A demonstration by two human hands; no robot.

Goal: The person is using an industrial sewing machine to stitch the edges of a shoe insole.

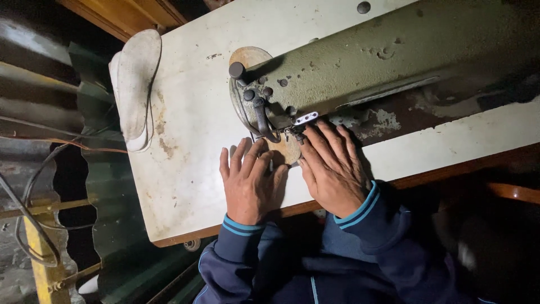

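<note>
Hands lay flat and side by side on the desk (185, 141), both pressing a thin tan piece (288, 151) down under the needle end of the sewing machine (360, 62). The left hand (249, 183) had its fingers spread and its palm down, nothing closed in it; its fingertips reached the near edge of the tan piece. The right hand (332, 169) was likewise open and flat, its fingers pointing up toward the presser foot (297, 135), with the index tip just beside it. So neither grip held anything; each only bore down on the work.

The tan piece lay ahead of both hands, between them and the machine head, and the right hand was the nearer to the needle. Its outline was mostly covered by the fingers, so its long axis could not be judged; a rounded tan edge (250, 56) showed again beyond the head, but whether that was the same piece could not be told.

A pale shoe sole (135, 84) stood well apart at the far left edge of the desk, its long axis running along that edge and partly overhanging it. Loose cables (34, 225) hung beside a yellow post (42, 264) below. The needle itself was too small and dark to make out, and the lower right of the view was lost in shadow.
</note>
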